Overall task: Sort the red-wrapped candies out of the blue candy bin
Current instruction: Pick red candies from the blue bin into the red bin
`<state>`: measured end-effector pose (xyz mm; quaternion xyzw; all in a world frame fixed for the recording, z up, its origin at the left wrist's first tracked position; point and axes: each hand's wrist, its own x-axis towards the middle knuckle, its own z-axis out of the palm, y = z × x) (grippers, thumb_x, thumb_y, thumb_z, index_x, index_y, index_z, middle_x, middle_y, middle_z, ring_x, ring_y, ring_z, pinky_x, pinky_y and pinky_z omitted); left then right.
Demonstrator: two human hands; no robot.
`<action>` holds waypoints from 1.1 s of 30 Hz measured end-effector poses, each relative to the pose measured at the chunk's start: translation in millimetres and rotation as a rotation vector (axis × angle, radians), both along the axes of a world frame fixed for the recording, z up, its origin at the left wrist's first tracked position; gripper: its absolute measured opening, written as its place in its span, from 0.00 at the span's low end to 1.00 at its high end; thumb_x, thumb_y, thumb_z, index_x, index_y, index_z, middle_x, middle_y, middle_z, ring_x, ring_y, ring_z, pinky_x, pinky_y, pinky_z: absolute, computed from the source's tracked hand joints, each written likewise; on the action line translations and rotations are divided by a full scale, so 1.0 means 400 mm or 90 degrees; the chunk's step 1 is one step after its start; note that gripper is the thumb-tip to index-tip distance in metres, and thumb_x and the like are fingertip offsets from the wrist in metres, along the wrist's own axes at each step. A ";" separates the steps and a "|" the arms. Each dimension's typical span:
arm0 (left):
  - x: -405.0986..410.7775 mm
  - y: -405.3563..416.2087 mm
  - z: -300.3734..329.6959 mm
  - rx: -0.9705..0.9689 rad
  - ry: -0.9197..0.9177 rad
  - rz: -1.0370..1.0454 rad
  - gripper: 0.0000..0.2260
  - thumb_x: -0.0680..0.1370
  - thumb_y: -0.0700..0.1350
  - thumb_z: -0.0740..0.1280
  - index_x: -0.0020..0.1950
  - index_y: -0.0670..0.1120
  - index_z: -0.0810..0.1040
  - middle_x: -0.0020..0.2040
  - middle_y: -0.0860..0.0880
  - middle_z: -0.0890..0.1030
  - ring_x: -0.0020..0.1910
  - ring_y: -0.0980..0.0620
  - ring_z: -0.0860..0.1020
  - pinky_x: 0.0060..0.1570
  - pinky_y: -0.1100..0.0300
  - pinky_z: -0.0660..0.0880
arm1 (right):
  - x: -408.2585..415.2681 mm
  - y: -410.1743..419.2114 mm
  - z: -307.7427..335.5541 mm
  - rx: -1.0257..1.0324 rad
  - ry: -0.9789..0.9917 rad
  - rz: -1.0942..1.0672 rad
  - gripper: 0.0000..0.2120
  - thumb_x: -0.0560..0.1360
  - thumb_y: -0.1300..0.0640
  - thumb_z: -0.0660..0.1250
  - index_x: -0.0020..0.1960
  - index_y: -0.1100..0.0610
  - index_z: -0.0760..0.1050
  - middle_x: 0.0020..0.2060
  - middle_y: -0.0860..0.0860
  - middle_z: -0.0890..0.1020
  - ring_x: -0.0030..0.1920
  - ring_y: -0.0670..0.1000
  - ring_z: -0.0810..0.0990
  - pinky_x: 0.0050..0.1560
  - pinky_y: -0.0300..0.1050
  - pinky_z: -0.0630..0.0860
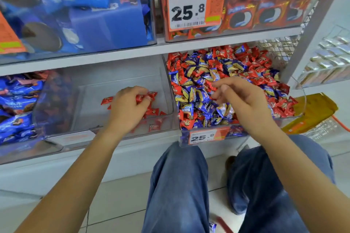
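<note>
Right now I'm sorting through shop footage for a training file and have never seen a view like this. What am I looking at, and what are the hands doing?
This is one picture from a wide-angle camera worn on a person's head, looking down at their own arms, with their knees in blue jeans below. They face shop shelves of clear bins. The mixed candy bin on the right is heaped with blue-wrapped and red-wrapped candies. The clear bin beside it, to the left, holds only a few red candies. The left hand is inside that bin, fingers curled around red candies. The right hand hovers over the mixed heap, fingers loosely bent; it appears to hold nothing. An orange price tag hangs on the shelf above.
</note>
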<state>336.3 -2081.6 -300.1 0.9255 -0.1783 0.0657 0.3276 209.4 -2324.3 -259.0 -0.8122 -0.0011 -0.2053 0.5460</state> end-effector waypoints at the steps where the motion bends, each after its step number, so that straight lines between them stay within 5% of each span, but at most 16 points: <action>1: -0.028 -0.023 -0.003 -0.014 -0.048 -0.016 0.13 0.75 0.48 0.65 0.57 0.45 0.80 0.54 0.47 0.82 0.56 0.46 0.76 0.56 0.57 0.68 | -0.030 -0.009 -0.018 0.024 -0.005 -0.013 0.10 0.79 0.59 0.59 0.52 0.54 0.79 0.38 0.50 0.82 0.37 0.51 0.81 0.43 0.52 0.79; 5: -0.128 -0.108 -0.030 -0.051 -0.104 -0.065 0.17 0.77 0.51 0.61 0.62 0.46 0.76 0.58 0.48 0.78 0.58 0.50 0.71 0.56 0.61 0.62 | -0.126 -0.035 -0.113 0.107 0.005 -0.061 0.10 0.79 0.63 0.60 0.49 0.55 0.79 0.32 0.50 0.81 0.33 0.49 0.78 0.36 0.41 0.76; 10: -0.205 -0.182 -0.060 -0.076 -0.243 -0.054 0.14 0.76 0.43 0.63 0.60 0.41 0.78 0.64 0.41 0.74 0.68 0.43 0.65 0.71 0.47 0.59 | -0.205 -0.032 -0.242 0.135 0.109 -0.099 0.11 0.76 0.60 0.61 0.44 0.47 0.80 0.31 0.48 0.80 0.32 0.47 0.78 0.36 0.36 0.74; 12: -0.235 -0.204 -0.073 -0.122 -0.309 -0.116 0.11 0.76 0.38 0.63 0.57 0.41 0.78 0.61 0.42 0.75 0.65 0.44 0.68 0.69 0.54 0.61 | -0.217 -0.022 -0.277 0.154 0.171 -0.105 0.10 0.77 0.62 0.62 0.46 0.52 0.80 0.31 0.49 0.80 0.32 0.47 0.78 0.37 0.34 0.74; 15: -0.291 -0.229 -0.127 -0.149 -0.314 -0.265 0.10 0.76 0.36 0.61 0.53 0.45 0.77 0.53 0.49 0.75 0.49 0.49 0.75 0.54 0.61 0.68 | -0.210 -0.007 -0.304 0.158 0.247 -0.117 0.10 0.78 0.66 0.61 0.48 0.55 0.80 0.32 0.51 0.81 0.33 0.50 0.79 0.37 0.34 0.74; 18: -0.330 -0.236 -0.239 -0.102 -0.186 -0.347 0.10 0.74 0.35 0.62 0.48 0.43 0.81 0.48 0.49 0.76 0.43 0.50 0.74 0.44 0.60 0.68 | -0.185 0.004 -0.360 0.086 0.335 -0.122 0.09 0.78 0.63 0.61 0.47 0.55 0.79 0.33 0.48 0.81 0.34 0.48 0.80 0.39 0.40 0.76; 21: -0.350 -0.220 -0.375 -0.009 0.053 -0.308 0.11 0.73 0.37 0.61 0.47 0.43 0.82 0.44 0.49 0.80 0.43 0.52 0.74 0.45 0.62 0.69 | -0.172 0.023 -0.483 -0.092 0.513 -0.124 0.09 0.77 0.57 0.60 0.49 0.54 0.79 0.40 0.51 0.83 0.42 0.54 0.81 0.43 0.48 0.76; 24: -0.354 -0.203 -0.503 0.092 0.272 -0.230 0.12 0.76 0.36 0.62 0.53 0.45 0.81 0.51 0.48 0.81 0.51 0.48 0.77 0.49 0.56 0.73 | -0.174 0.048 -0.628 -0.165 0.713 -0.072 0.12 0.77 0.56 0.57 0.52 0.57 0.78 0.47 0.56 0.83 0.48 0.59 0.79 0.43 0.46 0.73; 28: -0.355 -0.184 -0.624 0.170 0.438 -0.129 0.12 0.78 0.38 0.61 0.56 0.47 0.80 0.54 0.47 0.80 0.52 0.47 0.77 0.50 0.57 0.72 | -0.168 0.101 -0.817 -0.277 0.879 0.193 0.08 0.76 0.61 0.57 0.47 0.61 0.74 0.54 0.59 0.79 0.54 0.60 0.78 0.45 0.45 0.70; 33: -0.348 -0.128 -0.711 0.289 0.600 -0.127 0.12 0.80 0.40 0.59 0.61 0.44 0.78 0.58 0.45 0.79 0.56 0.45 0.77 0.51 0.61 0.71 | -0.183 0.128 -1.004 -0.428 0.960 0.443 0.16 0.74 0.61 0.59 0.60 0.55 0.75 0.57 0.54 0.77 0.56 0.57 0.77 0.57 0.54 0.75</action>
